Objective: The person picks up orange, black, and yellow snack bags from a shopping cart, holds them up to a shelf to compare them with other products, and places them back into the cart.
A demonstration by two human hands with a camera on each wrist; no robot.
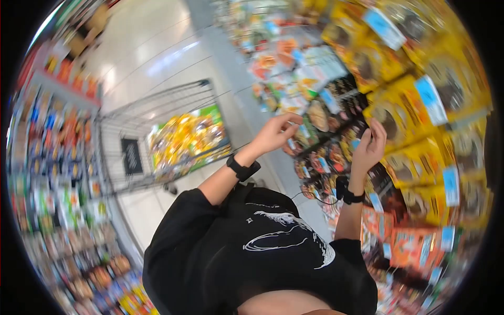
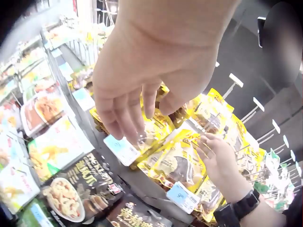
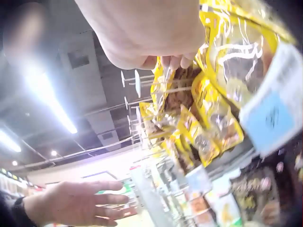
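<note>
Yellow snack bags with clear windows (image 1: 386, 123) hang in rows on hooks at the right in the head view. My right hand (image 1: 370, 147) is raised at the edge of one, fingers loosely bent. In the left wrist view the right hand (image 2: 220, 163) has its fingertips right at the side of a yellow bag (image 2: 177, 163). My left hand (image 1: 275, 134) hovers in front of the shelf, fingers loosely bent and holding nothing. From the right wrist, the left hand (image 3: 78, 203) shows its fingers spread apart. A black watch-like band (image 1: 243, 169) is on the left wrist.
A wire shopping cart (image 1: 207, 84) holding yellow and green packages (image 1: 186, 136) stands to the left. Black packets (image 2: 83, 189) lie below the hanging bags. Price tags (image 2: 183, 197) stick out along the shelf edge. Another stocked shelf (image 1: 58, 173) lines the far left.
</note>
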